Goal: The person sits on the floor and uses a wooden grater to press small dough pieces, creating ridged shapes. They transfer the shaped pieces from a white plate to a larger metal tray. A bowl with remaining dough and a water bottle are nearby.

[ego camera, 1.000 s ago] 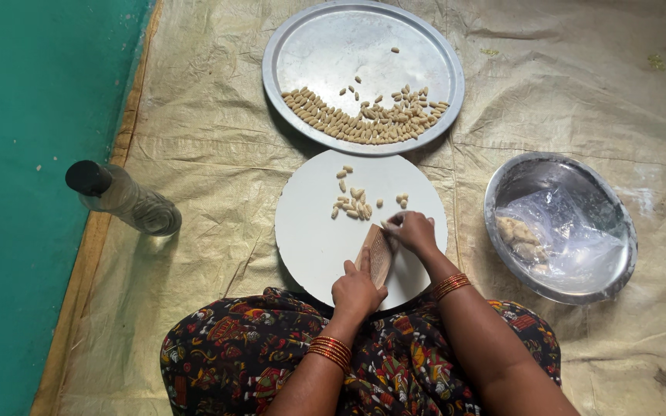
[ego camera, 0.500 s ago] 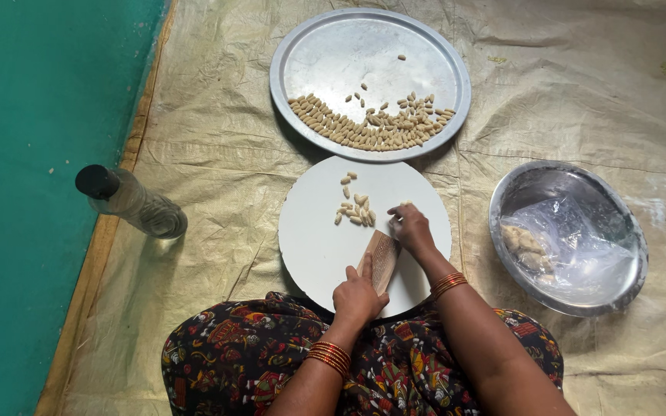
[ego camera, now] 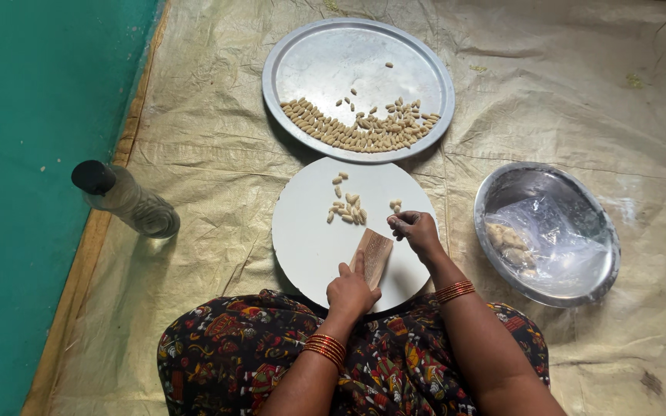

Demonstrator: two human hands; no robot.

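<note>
Wooden ridged small board (ego camera: 375, 256) steadied by our left hand (ego camera: 350, 291) on the round white plate (ego camera: 306, 239).
Right hand (ego camera: 416, 230) fingers pinch a pale dough piece; we'd press lightly, rolling evenly.

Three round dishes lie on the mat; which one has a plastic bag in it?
The steel bowl at the right, deep and lined with a clear bag. The flat steel tray and the white plate hold only small pale pieces.

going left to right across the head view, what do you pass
green floor → clear bottle with a black cap → left hand holding a ridged wooden board → right hand → steel bowl holding dough in plastic
</note>
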